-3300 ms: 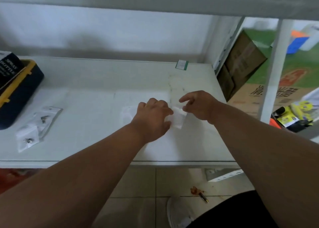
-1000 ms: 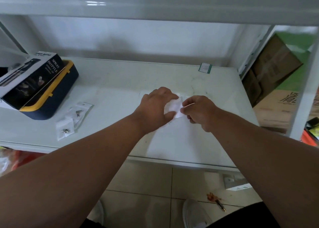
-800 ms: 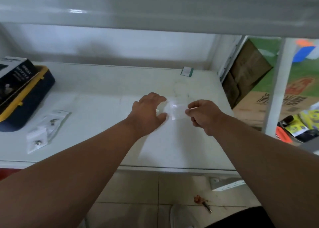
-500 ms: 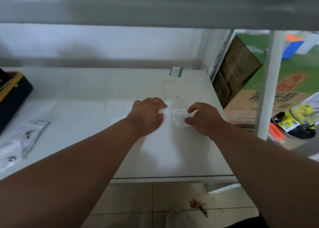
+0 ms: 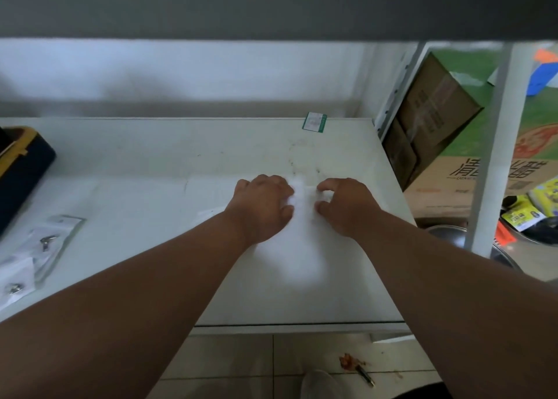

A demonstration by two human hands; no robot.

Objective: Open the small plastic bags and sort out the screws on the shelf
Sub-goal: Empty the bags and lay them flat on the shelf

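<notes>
A small clear plastic bag (image 5: 303, 195) lies blurred between my two hands on the white shelf (image 5: 157, 193). My left hand (image 5: 261, 207) holds its left edge with curled fingers. My right hand (image 5: 347, 207) pinches its right edge between thumb and fingers. Whatever the bag holds is hidden. Two more small bags (image 5: 39, 253) with screws inside lie at the shelf's left front edge.
A dark blue case with yellow trim (image 5: 21, 172) stands at the far left. A small green-edged label (image 5: 314, 122) lies at the back. Cardboard boxes (image 5: 428, 121) and a white post (image 5: 492, 145) stand to the right. Tiled floor lies below the shelf's front edge.
Both hands have come closer together on the small bag and lowered it toward the shelf. The view shifted right, so the blue case and the spare bags sit further left.
</notes>
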